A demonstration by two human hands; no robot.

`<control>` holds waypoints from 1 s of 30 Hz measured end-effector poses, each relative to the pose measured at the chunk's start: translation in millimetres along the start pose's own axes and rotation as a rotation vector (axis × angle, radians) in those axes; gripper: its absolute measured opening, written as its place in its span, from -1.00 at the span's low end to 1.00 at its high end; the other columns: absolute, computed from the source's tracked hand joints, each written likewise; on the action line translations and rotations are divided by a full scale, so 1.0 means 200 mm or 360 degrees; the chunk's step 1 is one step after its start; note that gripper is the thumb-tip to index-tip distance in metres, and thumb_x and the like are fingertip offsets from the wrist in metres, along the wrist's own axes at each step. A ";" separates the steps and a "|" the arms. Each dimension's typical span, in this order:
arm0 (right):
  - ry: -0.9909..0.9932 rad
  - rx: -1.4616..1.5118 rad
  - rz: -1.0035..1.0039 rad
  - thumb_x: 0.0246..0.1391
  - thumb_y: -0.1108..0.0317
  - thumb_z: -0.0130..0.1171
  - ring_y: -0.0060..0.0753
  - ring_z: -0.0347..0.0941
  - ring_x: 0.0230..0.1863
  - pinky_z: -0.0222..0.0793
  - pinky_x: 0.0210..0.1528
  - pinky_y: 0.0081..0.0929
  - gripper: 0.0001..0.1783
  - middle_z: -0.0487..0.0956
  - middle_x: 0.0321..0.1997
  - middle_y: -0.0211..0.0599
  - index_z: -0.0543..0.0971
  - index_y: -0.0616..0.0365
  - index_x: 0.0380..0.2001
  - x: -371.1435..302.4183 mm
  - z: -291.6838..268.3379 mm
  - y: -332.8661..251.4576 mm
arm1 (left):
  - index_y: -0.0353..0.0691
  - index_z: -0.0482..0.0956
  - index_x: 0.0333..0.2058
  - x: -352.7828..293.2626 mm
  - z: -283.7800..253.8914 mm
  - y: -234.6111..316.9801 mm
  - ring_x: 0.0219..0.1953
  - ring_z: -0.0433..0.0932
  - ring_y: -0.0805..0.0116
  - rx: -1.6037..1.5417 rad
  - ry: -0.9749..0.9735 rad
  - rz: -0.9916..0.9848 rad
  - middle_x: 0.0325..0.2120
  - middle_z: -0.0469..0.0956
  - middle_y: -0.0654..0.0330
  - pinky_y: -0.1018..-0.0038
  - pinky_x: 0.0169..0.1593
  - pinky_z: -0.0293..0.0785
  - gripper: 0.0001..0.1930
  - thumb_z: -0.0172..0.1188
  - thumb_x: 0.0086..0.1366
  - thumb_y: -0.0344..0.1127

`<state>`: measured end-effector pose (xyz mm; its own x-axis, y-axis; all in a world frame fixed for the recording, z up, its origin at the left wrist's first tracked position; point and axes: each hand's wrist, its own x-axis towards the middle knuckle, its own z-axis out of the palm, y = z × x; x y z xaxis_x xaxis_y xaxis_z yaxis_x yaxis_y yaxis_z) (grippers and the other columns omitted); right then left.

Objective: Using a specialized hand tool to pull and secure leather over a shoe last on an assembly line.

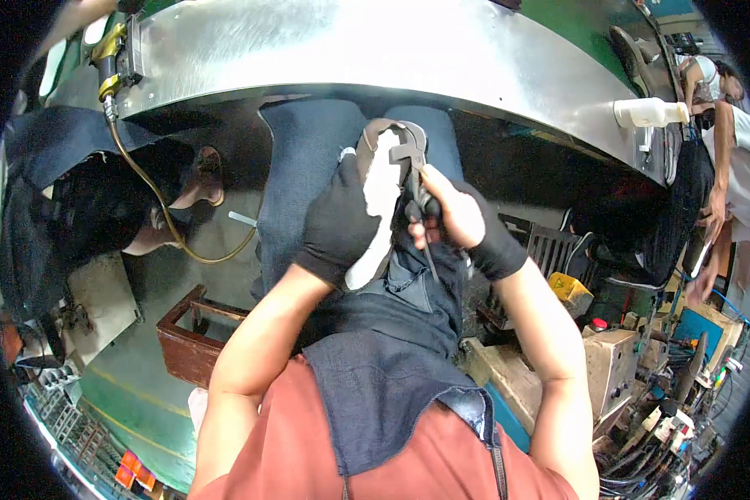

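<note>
Fingers of the right hand (467,221), which is clad in a black fingerless glove, are curled narrowly around the handles of a dark metal pincer-like tool (407,156). Its blocky head is held against the toe end of a grey-brown shoe upper with a long white underside (382,185), kept sole side up above the lap, between the thighs. By the left hand (340,218), likewise gloved in black, the shoe's left flank is gripped; most of its fingertips are hidden. The lap and thighs are covered by dark blue denim cloth (304,175). To the left, a reddish-brown wooden stool (183,337) is seen on the floor; to the right, a small yellow box (569,287). Beyond the knees, a shiny metal-topped desk (250,50) is spanned. At its left end a yellow-and-black hand tool (108,62) is joined to an amber hose (154,196); near its right end a white plastic bottle (642,112) is placed. Farther right, a co-worker in white (737,154) is partly shown.
</note>
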<state>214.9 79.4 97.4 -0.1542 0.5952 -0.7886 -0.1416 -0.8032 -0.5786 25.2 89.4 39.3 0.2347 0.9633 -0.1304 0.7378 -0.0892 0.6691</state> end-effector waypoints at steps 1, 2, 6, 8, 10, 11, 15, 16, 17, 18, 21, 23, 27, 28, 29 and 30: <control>-0.0075 -0.0080 0.0012 0.40 -0.18 -0.17 -0.31 0.57 -0.48 0.52 -0.37 -0.41 -0.37 0.63 -0.42 -0.18 0.58 0.22 -0.21 -0.03 -0.05 -0.03 | -0.34 0.27 0.25 0.01 -0.03 -0.11 -0.14 0.62 -0.23 -0.0123 -0.0089 0.0076 -0.20 0.62 -0.21 0.12 -0.10 0.56 -0.32 0.23 0.15 -0.30; -0.0152 -0.0155 0.0028 0.40 -0.16 -0.15 -0.27 0.61 -0.44 0.56 -0.36 -0.38 -0.39 0.64 -0.38 -0.15 0.57 0.23 -0.16 -0.05 -0.07 -0.06 | -0.35 0.28 0.25 0.03 -0.14 -0.13 -0.18 0.66 -0.19 -0.0498 -0.0221 0.0025 -0.30 0.66 -0.14 0.16 -0.07 0.57 -0.30 0.27 0.16 -0.23; -0.0245 -0.0590 -0.0297 0.40 -0.11 -0.08 -0.39 0.59 -0.32 0.46 -0.30 -0.44 -0.42 0.60 -0.39 -0.34 0.57 0.28 -0.14 -0.03 -0.18 -0.04 | -0.42 0.25 0.27 -0.09 -0.04 -0.13 0.09 0.56 -0.11 -0.0746 -0.0027 0.0033 0.01 0.54 -0.22 0.18 0.11 0.48 -0.24 0.33 0.16 -0.23; -0.0099 -0.1451 -0.0479 0.38 -0.06 0.00 -0.52 0.43 -0.42 0.35 -0.33 -0.47 -0.44 0.57 -0.44 -0.40 0.56 0.35 -0.28 -0.02 -0.25 -0.05 | -0.45 0.16 0.32 -0.16 0.09 -0.11 0.26 0.37 -0.17 -0.0485 0.0205 0.0250 0.23 0.32 -0.27 0.16 0.26 0.35 -0.13 0.40 0.12 -0.23; 0.0050 -0.1989 -0.0505 0.29 -0.21 -0.03 0.12 0.60 -0.38 0.48 -0.32 -0.16 -0.35 0.63 -0.37 0.12 0.64 0.24 -0.35 -0.07 -0.19 -0.06 | -0.48 0.04 0.35 -0.19 0.14 -0.09 0.30 0.32 -0.10 -0.0655 -0.0018 -0.0016 0.26 0.27 -0.28 0.20 0.30 0.30 -0.03 0.44 0.13 -0.18; 0.0138 -0.2240 -0.0695 0.29 -0.20 -0.03 0.16 0.59 -0.38 0.48 -0.34 -0.11 -0.37 0.62 -0.39 0.11 0.64 0.22 -0.38 -0.10 -0.12 -0.07 | -0.48 0.04 0.35 -0.19 0.15 -0.11 0.30 0.32 -0.10 -0.0647 -0.0022 -0.0021 0.26 0.27 -0.28 0.20 0.30 0.30 -0.03 0.44 0.13 -0.18; 0.0298 -0.2481 -0.1129 0.24 -0.07 0.12 0.17 0.53 -0.45 0.43 -0.43 -0.08 -0.51 0.57 -0.47 0.01 0.56 0.20 -0.47 0.12 -0.15 0.06 | -0.50 0.11 0.32 -0.16 0.18 -0.16 0.23 0.38 -0.18 -0.0403 0.0145 0.0282 0.20 0.34 -0.29 0.17 0.25 0.35 -0.09 0.42 0.15 -0.17; 0.0305 -0.2484 -0.1139 0.24 -0.07 0.12 0.17 0.53 -0.45 0.43 -0.43 -0.08 -0.51 0.57 -0.47 0.01 0.56 0.20 -0.47 0.14 -0.17 0.06 | -0.52 0.14 0.31 -0.14 0.18 -0.15 0.20 0.40 -0.25 -0.0298 0.0242 0.0355 0.17 0.35 -0.33 0.15 0.22 0.38 -0.10 0.40 0.14 -0.15; 0.0322 -0.2494 -0.1234 0.24 -0.07 0.12 0.16 0.52 -0.48 0.41 -0.44 -0.07 -0.50 0.57 -0.48 0.00 0.55 0.20 -0.47 0.15 -0.19 0.06 | -0.50 0.13 0.32 -0.13 0.18 -0.16 0.23 0.40 -0.17 -0.0371 0.0204 0.0311 0.19 0.36 -0.30 0.17 0.26 0.34 -0.14 0.35 0.19 -0.16; 0.0340 -0.2504 -0.1328 0.24 -0.08 0.12 0.16 0.51 -0.50 0.40 -0.45 -0.07 -0.50 0.57 -0.48 -0.01 0.54 0.20 -0.46 0.16 -0.21 0.06 | -0.50 0.13 0.32 -0.10 0.22 -0.21 0.23 0.40 -0.17 -0.0371 0.0211 0.0318 0.19 0.36 -0.30 0.17 0.26 0.34 -0.14 0.35 0.19 -0.16; 0.0122 -0.2225 -0.1311 0.27 -0.11 0.10 0.04 0.57 -0.50 0.43 -0.46 -0.13 -0.47 0.54 -0.52 -0.02 0.57 0.22 -0.42 0.12 -0.18 0.05 | -0.46 0.09 0.33 0.04 0.38 -0.50 0.27 0.37 -0.11 -0.1214 -0.0589 0.0397 0.23 0.32 -0.29 0.19 0.30 0.28 -0.25 0.24 0.27 -0.33; -0.0352 -0.1209 0.0030 0.33 -0.15 0.01 -0.24 0.64 -0.47 0.46 -0.42 -0.22 -0.39 0.55 -0.51 0.00 0.59 0.30 -0.31 0.04 -0.26 0.01 | -0.43 0.06 0.35 0.09 0.28 -0.21 0.28 0.35 -0.14 -0.0988 -0.0312 0.0182 0.23 0.31 -0.29 0.19 0.30 0.28 -0.25 0.20 0.29 -0.34; -0.0235 -0.2332 -0.0313 0.33 -0.11 0.03 -0.24 0.61 -0.52 0.43 -0.43 -0.27 -0.41 0.55 -0.52 -0.04 0.61 0.28 -0.39 -0.13 -0.23 -0.25 | -0.35 0.01 0.38 0.08 0.09 -0.05 0.28 0.34 -0.13 -0.0524 -0.0139 -0.0114 0.22 0.32 -0.29 0.18 0.29 0.28 -0.32 0.06 0.38 -0.29; -0.0155 -0.2538 -0.0364 0.31 -0.08 0.07 -0.14 0.60 -0.50 0.42 -0.42 -0.26 -0.47 0.54 -0.50 -0.05 0.62 0.25 -0.38 -0.19 -0.16 -0.36 | -0.37 0.04 0.37 0.10 0.06 -0.08 0.32 0.31 -0.02 -0.0533 -0.0233 -0.0224 0.23 0.32 -0.25 0.20 0.34 0.23 -0.38 0.02 0.45 -0.27; -0.0167 -0.2565 -0.0379 0.31 -0.08 0.07 -0.14 0.60 -0.50 0.42 -0.42 -0.26 -0.47 0.54 -0.50 -0.05 0.62 0.25 -0.38 -0.24 -0.08 -0.41 | -0.34 0.05 0.37 0.12 0.13 -0.19 0.34 0.29 -0.01 -0.0669 -0.0171 -0.0079 0.23 0.32 -0.23 0.22 0.37 0.19 -0.37 0.02 0.45 -0.24; -0.0051 -0.2482 -0.0750 0.28 -0.05 0.11 -0.08 0.58 -0.48 0.41 -0.41 -0.26 -0.52 0.54 -0.50 -0.06 0.62 0.21 -0.38 -0.31 0.00 -0.42 | -0.34 0.05 0.37 0.13 0.20 -0.30 0.34 0.29 -0.01 -0.0674 -0.0156 -0.0095 0.23 0.32 -0.23 0.22 0.37 0.19 -0.37 0.02 0.45 -0.24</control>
<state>236.2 108.8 195.2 -0.4082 0.7652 -0.4979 0.8889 0.2089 -0.4076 12.0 109.4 -32.4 0.2735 0.9332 -0.2332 0.4319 0.0974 0.8966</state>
